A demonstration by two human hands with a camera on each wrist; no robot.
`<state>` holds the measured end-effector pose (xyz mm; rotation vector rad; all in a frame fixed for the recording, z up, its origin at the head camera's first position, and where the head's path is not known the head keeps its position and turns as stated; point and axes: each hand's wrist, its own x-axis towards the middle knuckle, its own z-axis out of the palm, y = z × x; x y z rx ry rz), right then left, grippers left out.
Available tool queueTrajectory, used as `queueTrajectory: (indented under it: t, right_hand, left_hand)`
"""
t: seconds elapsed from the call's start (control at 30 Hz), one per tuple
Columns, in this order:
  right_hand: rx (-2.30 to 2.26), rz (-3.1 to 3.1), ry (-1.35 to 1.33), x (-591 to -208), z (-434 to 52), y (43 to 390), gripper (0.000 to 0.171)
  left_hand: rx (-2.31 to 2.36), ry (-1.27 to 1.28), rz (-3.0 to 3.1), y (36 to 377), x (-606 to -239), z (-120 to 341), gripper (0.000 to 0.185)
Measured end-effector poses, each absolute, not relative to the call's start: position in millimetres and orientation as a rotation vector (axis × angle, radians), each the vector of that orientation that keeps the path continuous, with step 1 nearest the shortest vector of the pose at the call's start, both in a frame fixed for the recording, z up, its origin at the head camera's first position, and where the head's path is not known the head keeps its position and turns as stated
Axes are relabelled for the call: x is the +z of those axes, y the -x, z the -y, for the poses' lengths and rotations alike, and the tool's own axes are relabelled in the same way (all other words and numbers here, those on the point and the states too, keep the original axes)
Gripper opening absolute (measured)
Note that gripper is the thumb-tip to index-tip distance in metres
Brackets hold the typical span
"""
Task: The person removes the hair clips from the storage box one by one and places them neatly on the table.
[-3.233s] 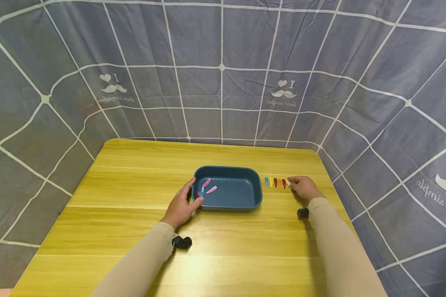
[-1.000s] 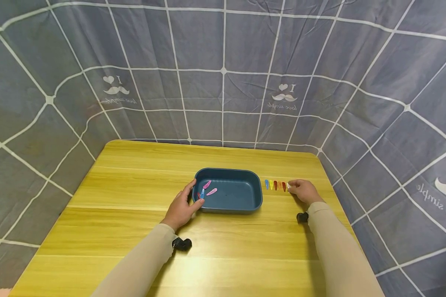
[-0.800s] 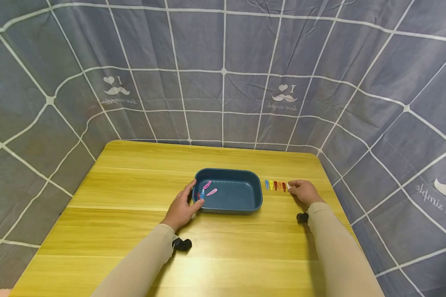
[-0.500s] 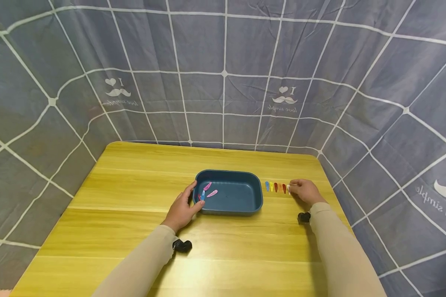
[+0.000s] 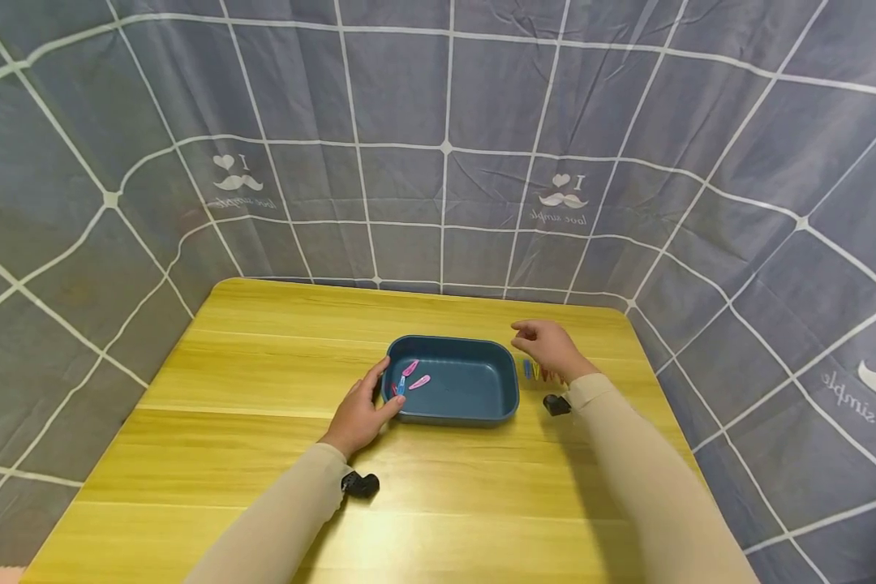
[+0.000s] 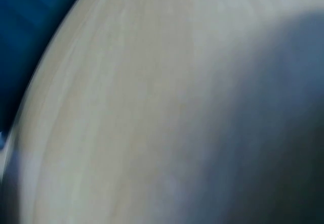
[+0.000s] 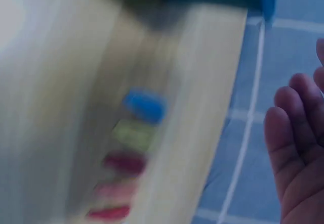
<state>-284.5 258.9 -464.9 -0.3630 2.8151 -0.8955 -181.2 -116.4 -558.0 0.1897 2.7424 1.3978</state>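
Observation:
A dark blue plastic tray (image 5: 470, 389) stands mid-table in the head view. Its left end is held by my left hand (image 5: 356, 415), thumb over the front rim and fingers along the outer side. Inside lie two pink snap hair clips (image 5: 419, 381), a blue hair clip (image 5: 401, 386) and part of a red one. My right hand (image 5: 551, 347) hovers right of the tray, fingers loosely bent, with nothing visible in them. Below it runs a row of hair clips, partly covered by the hand: blue (image 7: 146, 105), yellow (image 7: 133, 135), dark red (image 7: 125, 163) and further reddish ones.
The yellow wooden table (image 5: 263, 389) extends around the tray, its far edge close to a grey grid-patterned curtain (image 5: 401, 186). Black wrist cameras (image 5: 361, 485) sit under both sleeves. Blurred wood and a corner of blue fill the left wrist view.
My right hand has let go of the white clip at the row's right end, then lifted and moved left toward the tray. The left hand stays on the tray.

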Motion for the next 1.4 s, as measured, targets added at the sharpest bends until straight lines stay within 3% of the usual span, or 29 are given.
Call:
queueTrajectory:
  t: [0.57, 1.4]
  right_hand:
    - [-0.908, -2.600, 0.653, -473, -167, 294, 0.045]
    - [-0.747, -2.487, 0.779, -488, -116, 298, 0.043]
  left_hand:
    - [1.388, -0.189, -2.747, 184, -563, 117, 0.081]
    - [1.383, -0.169, -2.746, 182, -561, 117, 0.081]
